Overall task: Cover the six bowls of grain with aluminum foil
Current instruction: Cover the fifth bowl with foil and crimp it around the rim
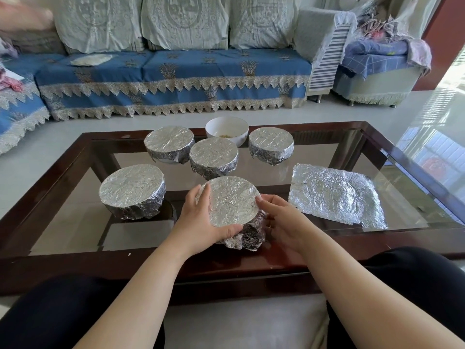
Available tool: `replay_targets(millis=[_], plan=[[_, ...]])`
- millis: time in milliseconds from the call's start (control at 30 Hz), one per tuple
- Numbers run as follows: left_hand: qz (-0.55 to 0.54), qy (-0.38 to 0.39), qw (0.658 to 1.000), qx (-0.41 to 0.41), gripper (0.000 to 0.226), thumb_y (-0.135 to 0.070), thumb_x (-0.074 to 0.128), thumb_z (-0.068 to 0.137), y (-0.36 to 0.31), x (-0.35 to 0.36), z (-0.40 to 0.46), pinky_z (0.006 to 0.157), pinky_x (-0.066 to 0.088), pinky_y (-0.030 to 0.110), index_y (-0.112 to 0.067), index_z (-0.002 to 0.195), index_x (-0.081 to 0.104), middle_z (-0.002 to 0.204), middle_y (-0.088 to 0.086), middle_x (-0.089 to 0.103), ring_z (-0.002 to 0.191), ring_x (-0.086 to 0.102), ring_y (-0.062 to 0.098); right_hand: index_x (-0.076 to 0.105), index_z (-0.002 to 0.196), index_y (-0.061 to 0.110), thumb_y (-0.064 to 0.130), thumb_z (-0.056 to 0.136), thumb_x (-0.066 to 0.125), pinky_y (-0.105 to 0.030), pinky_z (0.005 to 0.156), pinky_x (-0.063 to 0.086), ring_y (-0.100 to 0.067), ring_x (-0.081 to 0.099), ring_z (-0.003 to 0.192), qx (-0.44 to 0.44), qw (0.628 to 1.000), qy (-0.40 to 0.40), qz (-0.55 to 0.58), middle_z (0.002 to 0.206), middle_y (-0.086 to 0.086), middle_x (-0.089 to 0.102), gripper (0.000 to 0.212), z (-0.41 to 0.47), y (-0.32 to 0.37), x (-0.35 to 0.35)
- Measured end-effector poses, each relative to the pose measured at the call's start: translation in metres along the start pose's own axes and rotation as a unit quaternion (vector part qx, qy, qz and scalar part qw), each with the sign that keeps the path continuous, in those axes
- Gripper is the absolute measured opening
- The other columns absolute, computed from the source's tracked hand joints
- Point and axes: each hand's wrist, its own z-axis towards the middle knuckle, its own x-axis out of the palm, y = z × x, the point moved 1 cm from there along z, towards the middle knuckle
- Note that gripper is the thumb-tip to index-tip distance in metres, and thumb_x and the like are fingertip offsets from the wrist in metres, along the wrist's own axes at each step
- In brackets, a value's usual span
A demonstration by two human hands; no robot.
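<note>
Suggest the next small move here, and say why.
Probably let go of the near bowl and reach for the loose foil sheet. Both the left hand and right hand grip a bowl already wrapped, while the far white bowl stands uncovered.

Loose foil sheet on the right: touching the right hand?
Apart. The head view shows bare glass between the loose foil sheet and the right hand, which grips the nearest foil-covered bowl.

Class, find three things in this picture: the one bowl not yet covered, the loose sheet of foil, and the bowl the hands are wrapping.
uncovered white bowl (227,133): head view, on its near outer wall.
loose foil sheet (333,195): head view, on its crinkled middle.
bowl being wrapped (232,201): head view, on its flat foil top.
</note>
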Motion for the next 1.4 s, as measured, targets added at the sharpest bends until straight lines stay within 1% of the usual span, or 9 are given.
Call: replay_targets(millis=[133, 300, 533, 700, 900, 1033, 1167, 1300, 1400], plan=[[-0.002, 0.002, 1.0, -0.006, 0.131, -0.074, 0.071, 0.061, 0.0, 0.001, 0.0, 0.118, 0.011, 0.034, -0.029, 0.158, -0.006, 0.158, -0.016, -0.011, 0.149, 0.001, 0.01, 0.077, 0.084, 0.017, 0.019, 0.095, 0.058, -0.032, 0.071, 0.049, -0.017, 0.064, 0.072, 0.001, 0.997, 0.029, 0.068, 0.084, -0.003, 0.073, 0.022, 0.0, 0.001, 0.004], [-0.002, 0.004, 1.0, -0.01, 0.131, -0.075, 0.069, 0.06, -0.001, 0.001, -0.001, 0.119, 0.012, 0.036, -0.03, 0.157, -0.007, 0.158, -0.016, -0.012, 0.149, -0.001, 0.01, 0.074, 0.101, 0.008, 0.014, 0.093, 0.06, -0.047, 0.097, 0.049, -0.027, 0.066, 0.09, 0.027, 0.988, 0.014, 0.153, 0.101, -0.012, 0.071, 0.017, 0.002, -0.001, 0.008], [0.0, 0.002, 1.0, -0.013, 0.13, -0.074, 0.071, 0.062, 0.0, 0.001, 0.0, 0.12, 0.012, 0.038, -0.03, 0.157, -0.006, 0.158, -0.016, -0.012, 0.15, -0.001, 0.012, 0.071, 0.101, 0.004, 0.013, 0.095, 0.057, -0.044, 0.085, 0.057, -0.027, 0.07, 0.085, 0.015, 0.982, -0.013, 0.189, 0.096, -0.013, 0.073, 0.017, 0.002, -0.005, 0.011], [0.0, -0.002, 1.0, -0.01, 0.131, -0.075, 0.07, 0.059, 0.0, 0.001, 0.0, 0.119, 0.012, 0.037, -0.03, 0.157, -0.005, 0.158, -0.014, -0.01, 0.149, 0.0, 0.012, 0.067, 0.113, -0.002, 0.022, 0.091, 0.064, -0.049, 0.089, 0.056, -0.035, 0.066, 0.105, 0.003, 0.98, -0.069, 0.186, 0.116, -0.019, 0.069, 0.033, 0.005, -0.012, 0.015], [-0.006, -0.007, 1.0, -0.004, 0.129, -0.068, 0.076, 0.063, 0.0, 0.001, 0.0, 0.118, 0.011, 0.034, -0.033, 0.157, -0.006, 0.158, -0.012, -0.006, 0.148, 0.0, 0.009, 0.069, 0.109, -0.003, 0.024, 0.093, 0.066, -0.048, 0.081, 0.059, -0.035, 0.07, 0.094, 0.002, 0.977, -0.125, 0.174, 0.106, -0.019, 0.072, 0.031, 0.008, -0.015, 0.018], [-0.006, -0.006, 1.0, -0.008, 0.129, -0.068, 0.076, 0.063, 0.001, 0.002, 0.0, 0.118, 0.012, 0.035, -0.035, 0.157, -0.006, 0.157, -0.013, -0.006, 0.148, 0.0, 0.009, 0.069, 0.091, 0.002, 0.019, 0.094, 0.064, -0.033, 0.055, 0.055, -0.026, 0.067, 0.068, -0.007, 0.975, -0.143, 0.172, 0.081, -0.012, 0.071, 0.018, 0.009, -0.014, 0.021], [-0.007, -0.012, 1.0, -0.006, 0.128, -0.068, 0.077, 0.063, 0.002, 0.003, 0.001, 0.119, 0.012, 0.037, -0.035, 0.157, -0.005, 0.158, -0.013, -0.005, 0.149, 0.001, 0.011, 0.066, 0.09, 0.003, 0.013, 0.095, 0.063, -0.042, 0.073, 0.058, -0.026, 0.067, 0.071, -0.015, 0.972, -0.158, 0.173, 0.079, -0.012, 0.07, 0.012, 0.013, -0.015, 0.024], [-0.016, -0.022, 1.0, -0.006, 0.133, -0.073, 0.077, 0.058, 0.002, 0.006, 0.001, 0.119, 0.014, 0.035, -0.035, 0.157, -0.002, 0.157, -0.012, -0.002, 0.149, 0.005, 0.011, 0.063, 0.084, 0.005, 0.004, 0.093, 0.06, -0.031, 0.055, 0.054, -0.019, 0.062, 0.056, -0.023, 0.978, -0.146, 0.15, 0.074, -0.011, 0.065, 0.01, 0.014, -0.014, 0.027], [-0.024, -0.027, 0.999, -0.007, 0.141, -0.085, 0.073, 0.046, 0.004, 0.007, 0.002, 0.121, 0.017, 0.038, -0.036, 0.157, -0.001, 0.156, -0.014, -0.001, 0.149, 0.009, 0.013, 0.059, 0.098, 0.008, -0.003, 0.093, 0.056, -0.034, 0.062, 0.054, -0.02, 0.062, 0.068, -0.043, 0.974, -0.17, 0.145, 0.091, -0.012, 0.064, 0.013, 0.019, -0.016, 0.026]])
